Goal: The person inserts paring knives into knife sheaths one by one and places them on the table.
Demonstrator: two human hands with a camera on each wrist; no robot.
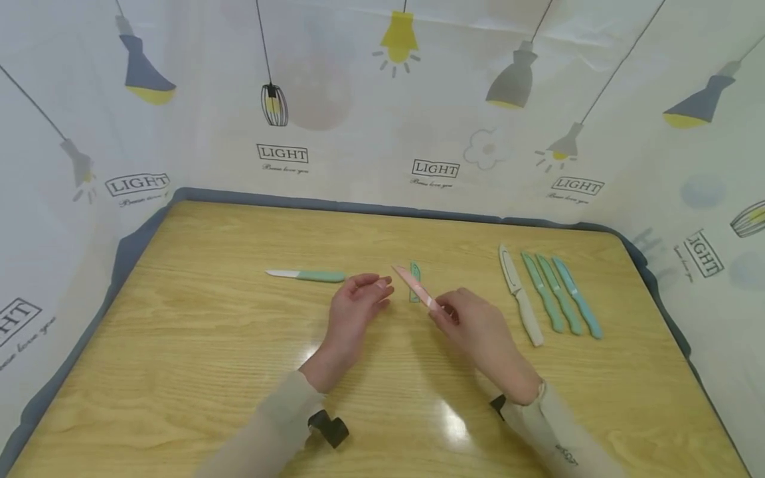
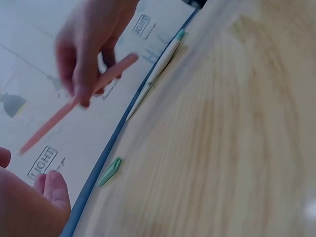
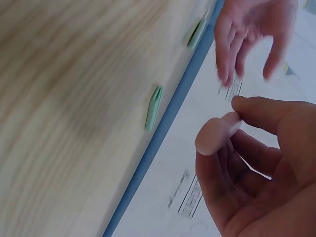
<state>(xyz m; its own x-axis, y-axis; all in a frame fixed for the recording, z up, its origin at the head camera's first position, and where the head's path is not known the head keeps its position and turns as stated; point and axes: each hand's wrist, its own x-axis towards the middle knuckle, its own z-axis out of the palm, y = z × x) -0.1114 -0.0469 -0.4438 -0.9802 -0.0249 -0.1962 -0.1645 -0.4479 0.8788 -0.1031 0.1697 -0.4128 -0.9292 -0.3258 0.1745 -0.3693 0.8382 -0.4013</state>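
Observation:
A pink knife (image 1: 416, 288) is pinched by its handle between the thumb and fingers of my right hand (image 1: 481, 332), raised over the table with its tip pointing toward the far left. My left hand (image 1: 354, 311) hovers to the left of that tip, fingers parted and holding nothing; the left and right wrist views both show a gap between hand and knife. Behind the pink knife, a small green blade sheath (image 3: 153, 108) lies on the tabletop. Beyond my left hand rests a knife with a green handle (image 1: 321, 275) and a bare white blade.
On the right of the wooden table (image 1: 209, 372), a cream knife (image 1: 528, 318), two green knives (image 1: 546, 299) and a blue knife (image 1: 578, 299) lie side by side. A grey-blue edging (image 1: 358, 208) borders the table against a lamp-printed cloth (image 1: 346, 133).

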